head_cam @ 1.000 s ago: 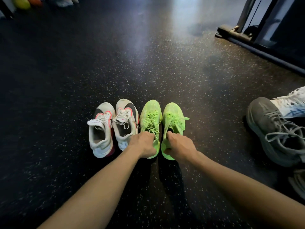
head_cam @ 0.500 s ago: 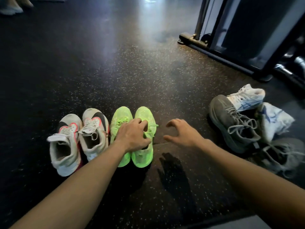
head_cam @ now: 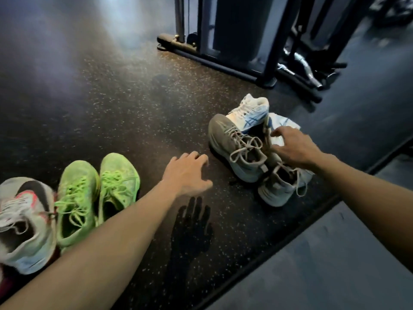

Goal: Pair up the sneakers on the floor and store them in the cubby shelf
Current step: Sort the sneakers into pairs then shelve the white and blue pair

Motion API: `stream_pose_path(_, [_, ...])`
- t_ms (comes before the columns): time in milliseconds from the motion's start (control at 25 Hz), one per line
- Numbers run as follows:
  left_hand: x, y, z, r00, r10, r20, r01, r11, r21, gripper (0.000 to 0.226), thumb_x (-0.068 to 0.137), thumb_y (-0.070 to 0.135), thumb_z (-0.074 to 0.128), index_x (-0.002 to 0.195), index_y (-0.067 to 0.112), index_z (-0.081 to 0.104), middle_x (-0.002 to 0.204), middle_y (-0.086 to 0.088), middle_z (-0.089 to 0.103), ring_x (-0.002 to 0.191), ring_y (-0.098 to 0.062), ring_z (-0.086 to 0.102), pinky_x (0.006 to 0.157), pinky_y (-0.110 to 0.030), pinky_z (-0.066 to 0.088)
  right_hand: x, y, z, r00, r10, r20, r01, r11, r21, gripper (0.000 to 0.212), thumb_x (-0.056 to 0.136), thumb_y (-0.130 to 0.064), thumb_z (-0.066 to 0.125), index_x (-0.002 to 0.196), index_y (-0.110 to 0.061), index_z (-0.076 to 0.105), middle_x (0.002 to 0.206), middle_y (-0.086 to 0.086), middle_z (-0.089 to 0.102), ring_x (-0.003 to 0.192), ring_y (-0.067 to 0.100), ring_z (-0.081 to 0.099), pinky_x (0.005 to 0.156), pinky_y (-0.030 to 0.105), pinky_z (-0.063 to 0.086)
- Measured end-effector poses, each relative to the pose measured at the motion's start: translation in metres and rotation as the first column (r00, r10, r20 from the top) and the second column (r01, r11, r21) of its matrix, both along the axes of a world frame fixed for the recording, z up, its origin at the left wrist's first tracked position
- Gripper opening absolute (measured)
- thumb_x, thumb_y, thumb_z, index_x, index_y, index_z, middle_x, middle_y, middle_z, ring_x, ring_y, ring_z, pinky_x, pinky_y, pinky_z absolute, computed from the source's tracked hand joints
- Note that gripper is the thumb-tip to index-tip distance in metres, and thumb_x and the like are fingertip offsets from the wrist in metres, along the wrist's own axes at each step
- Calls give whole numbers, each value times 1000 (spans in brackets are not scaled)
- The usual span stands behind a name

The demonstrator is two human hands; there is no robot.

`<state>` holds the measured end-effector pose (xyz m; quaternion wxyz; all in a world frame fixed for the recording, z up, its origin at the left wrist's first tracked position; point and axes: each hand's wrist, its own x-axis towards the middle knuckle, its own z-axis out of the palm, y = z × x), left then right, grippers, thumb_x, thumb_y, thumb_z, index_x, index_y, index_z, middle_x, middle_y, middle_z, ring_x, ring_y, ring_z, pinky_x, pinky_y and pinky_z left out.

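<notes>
Reaching into the unsorted heap on the floor (head_cam: 111, 104)

My left hand (head_cam: 186, 171) hovers spread, holding nothing; right hand (head_cam: 295, 147) is over the heap, fingers (head_cam: 276, 132) parted, grip unclear. Grey shoe (head_cam: 237, 146) looks light and soft, best taken at the collar, toe pointing far-left. Beyond it, the white shoe (head_cam: 252, 114) lies crosswise.

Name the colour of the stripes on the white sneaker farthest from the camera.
Blue, seen in the head view on the white sneaker.
</notes>
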<state>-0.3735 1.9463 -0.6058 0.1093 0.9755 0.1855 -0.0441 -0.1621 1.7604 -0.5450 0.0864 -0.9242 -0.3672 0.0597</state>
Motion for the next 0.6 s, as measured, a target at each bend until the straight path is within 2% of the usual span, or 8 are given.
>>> stream_pose_path(160, [52, -23, -3, 994, -91, 53, 91, 996, -2, 54, 80, 58, 58, 125, 28, 49, 127, 2, 52, 119, -24, 49, 94, -43, 42, 35, -41, -10, 989, -146, 27, 147, 989, -14, 37, 87, -31, 55, 121, -17, 56, 129, 13, 55, 118, 34, 51, 99, 48, 41])
stream_pose_path(280, [94, -45, -10, 979, -189, 74, 189, 982, 4, 58, 82, 55, 59, 131, 25, 49, 131, 1, 52, 122, -23, 46, 96, -43, 42, 39, -67, -30, 972, -234, -19, 233, 972, -21, 38, 87, -39, 56, 116, -15, 56, 125, 12, 58, 114, 33, 54, 97, 48, 43])
stream_pose_path(480, [143, -72, -26, 970, -241, 42, 240, 970, 34, 55, 85, 49, 61, 129, 18, 50, 133, -2, 52, 126, -25, 43, 101, -43, 38, 22, -83, -68, 957, -264, -120, 257, 964, -72, 35, 87, -48, 57, 106, -18, 58, 112, 7, 63, 105, 30, 59, 93, 45, 46])
stream_pose_path(600, [156, -81, -41, 974, -227, 12, 225, 971, 82, 49, 87, 47, 60, 125, 16, 52, 127, -4, 56, 121, -26, 49, 102, -42, 39, 10, -79, -84, 975, -209, -68, 207, 977, -40, 41, 87, -52, 56, 108, -18, 60, 116, 6, 57, 114, 27, 51, 95, 43, 41])
